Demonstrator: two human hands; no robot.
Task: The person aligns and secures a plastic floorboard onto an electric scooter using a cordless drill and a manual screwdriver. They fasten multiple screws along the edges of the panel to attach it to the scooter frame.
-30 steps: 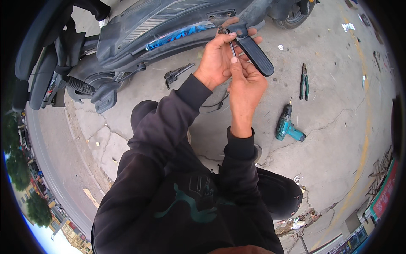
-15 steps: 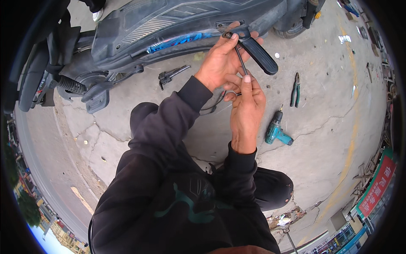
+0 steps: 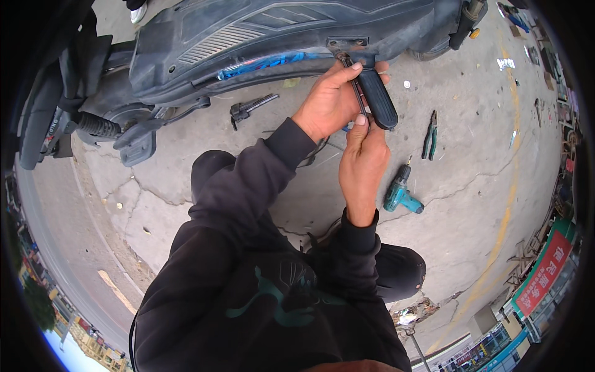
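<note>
A black ribbed footrest (image 3: 378, 99) is in my left hand (image 3: 323, 104), close beside the scooter's lower side. My left thumb lies along its upper end, and the fingers wrap behind it. My right hand (image 3: 365, 158) is closed on a thin dark metal rod (image 3: 361, 98), pinched between thumb and fingers. The rod runs alongside the footrest up to my left thumb. Whether its tip sits in a bolt, I cannot tell. Just above, a mounting plate (image 3: 347, 43) with holes shows on the black scooter (image 3: 260, 31).
On the concrete lie a teal cordless drill (image 3: 403, 193), dark-green-handled pliers (image 3: 430, 136) and a black metal bracket part (image 3: 253, 109). A scooter pedal (image 3: 137, 146) juts out at left. Another person's shoe (image 3: 139, 12) stands at the top left.
The footrest has swung to a steeper angle and come slightly lower, with the rod now more nearly parallel to it. The scooter's mounting plate shows more plainly above my left hand.
</note>
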